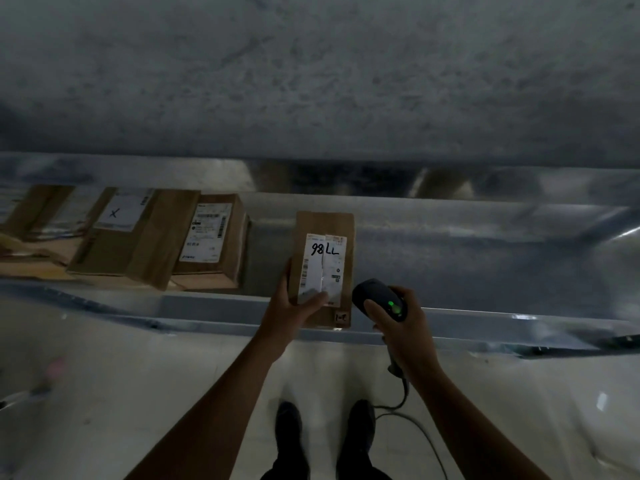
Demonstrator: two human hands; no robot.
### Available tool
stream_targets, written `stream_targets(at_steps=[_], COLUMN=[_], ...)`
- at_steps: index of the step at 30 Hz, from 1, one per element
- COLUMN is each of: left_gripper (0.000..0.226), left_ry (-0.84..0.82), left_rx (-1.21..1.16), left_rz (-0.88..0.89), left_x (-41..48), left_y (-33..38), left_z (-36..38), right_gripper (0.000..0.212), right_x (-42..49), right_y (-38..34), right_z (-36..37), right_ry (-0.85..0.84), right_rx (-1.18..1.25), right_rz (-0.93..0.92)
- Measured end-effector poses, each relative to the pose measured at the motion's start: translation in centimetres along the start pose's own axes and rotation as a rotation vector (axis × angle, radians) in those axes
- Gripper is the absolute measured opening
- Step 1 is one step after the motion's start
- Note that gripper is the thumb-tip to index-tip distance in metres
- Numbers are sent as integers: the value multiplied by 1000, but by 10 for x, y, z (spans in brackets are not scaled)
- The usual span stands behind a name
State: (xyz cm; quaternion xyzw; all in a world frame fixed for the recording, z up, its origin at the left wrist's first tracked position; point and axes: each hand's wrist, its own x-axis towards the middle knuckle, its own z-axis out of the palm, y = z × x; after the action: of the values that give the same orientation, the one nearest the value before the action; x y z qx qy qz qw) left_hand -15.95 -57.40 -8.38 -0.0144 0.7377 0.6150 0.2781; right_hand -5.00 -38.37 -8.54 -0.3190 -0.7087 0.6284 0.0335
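My left hand (290, 306) grips a brown cardboard parcel (323, 230) by its lower left corner, thumb lying across the white shipping label (323, 265) marked "98 LL". The parcel is held over the near rim of a metal trough. My right hand (403, 327) holds a black handheld barcode scanner (375, 294) with a green light lit on top, its head pointing at the parcel's lower right side. A cable (415, 424) trails from the scanner's handle down to the floor.
Several other brown parcels (207, 237) with labels lie in the metal trough (450, 244) to the left, one marked "X" (117, 216). A grey wall rises behind it. My two dark shoes (325, 431) stand on the pale floor below.
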Motion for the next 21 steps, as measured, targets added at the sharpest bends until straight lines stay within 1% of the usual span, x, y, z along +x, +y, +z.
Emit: stream_targets(at_steps=[4, 7, 11, 14, 18, 21], left_gripper=[83, 80, 86, 86, 83, 83], left_ry=[-12, -56, -128, -166, -181, -183], left_rx=[-41, -64, -34, 15, 44, 61], left_rz=[36, 72, 122, 199, 272, 305], left_x=[-11, -25, -40, -47, -66, -81], left_y=[8, 20, 30, 34, 19, 0], left_z=[-5, -7, -23, -41, -66, -80], right_gripper=[38, 34, 36, 38, 38, 38], right_x=[-14, -32, -64, -87, -121, -147], right_y=[-8, -26, -42, -44, -35, -27], right_z=[-6, -10, -7, 7, 35, 53], right_ry=[-8, -1, 36, 70, 127, 160], right_rx=[8, 32, 37, 16, 52, 56], right_rz=[-56, -76, -102, -124, -79, -83])
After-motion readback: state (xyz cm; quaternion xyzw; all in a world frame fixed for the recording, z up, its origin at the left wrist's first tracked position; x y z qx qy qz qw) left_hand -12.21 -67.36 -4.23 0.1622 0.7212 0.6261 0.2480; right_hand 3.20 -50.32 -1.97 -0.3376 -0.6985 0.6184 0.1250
